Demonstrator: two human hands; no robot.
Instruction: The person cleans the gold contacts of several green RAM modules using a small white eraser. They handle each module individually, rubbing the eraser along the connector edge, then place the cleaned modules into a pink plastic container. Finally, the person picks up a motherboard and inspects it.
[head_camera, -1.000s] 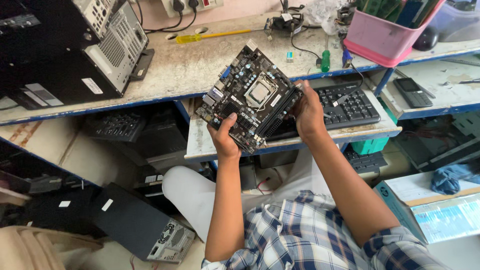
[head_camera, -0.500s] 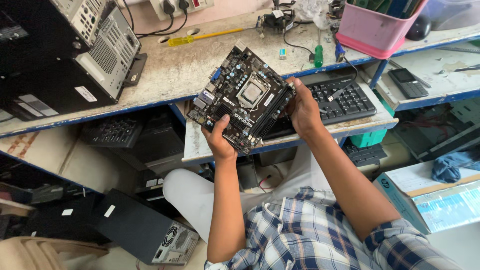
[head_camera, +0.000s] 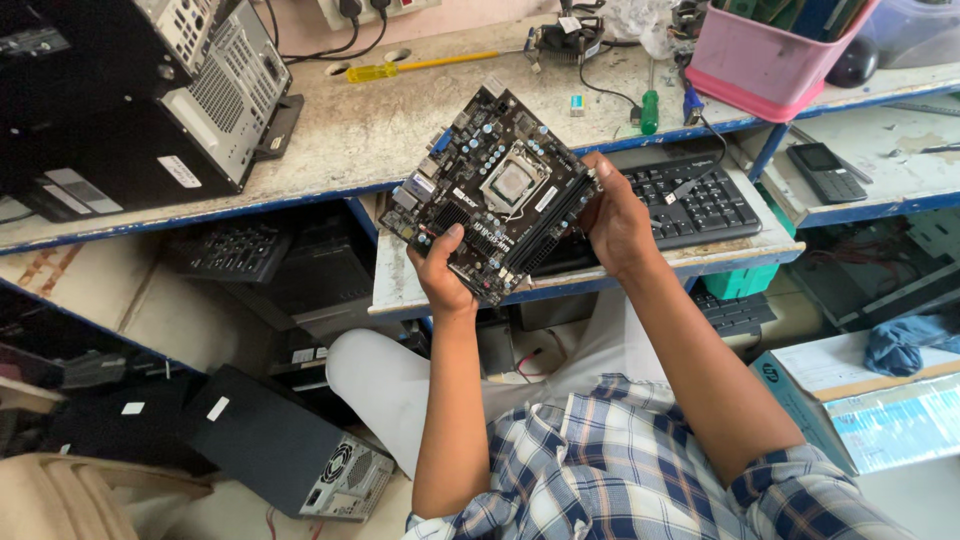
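While both hands were raised over the lap, the left hand (head_camera: 443, 280) gripped the near corner of a black motherboard (head_camera: 495, 195), thumb pressed on its top face, fingers hidden beneath. The right hand (head_camera: 617, 222) clasped the opposite edge of the board, fingers curled round its side. Board was held tilted, clear of the surface (head_camera: 380, 130), with its square silver processor socket (head_camera: 513, 181) facing up between the two hands. Just beyond the right hand a black keyboard (head_camera: 690, 200) lay on a pull-out shelf (head_camera: 700, 255). Further out past the right hand sat a pink bin (head_camera: 765, 60), a green-handled screwdriver (head_camera: 649, 110) and a small dark phone (head_camera: 824, 170). Beyond the left hand a yellow-handled screwdriver (head_camera: 400, 68) lay on the surface, and a computer case (head_camera: 150, 100) stood well off to that hand's outer side. Below the left hand another black case (head_camera: 290, 450) lay on the floor. Checked shirt sleeve (head_camera: 800, 490) covered the right upper arm.
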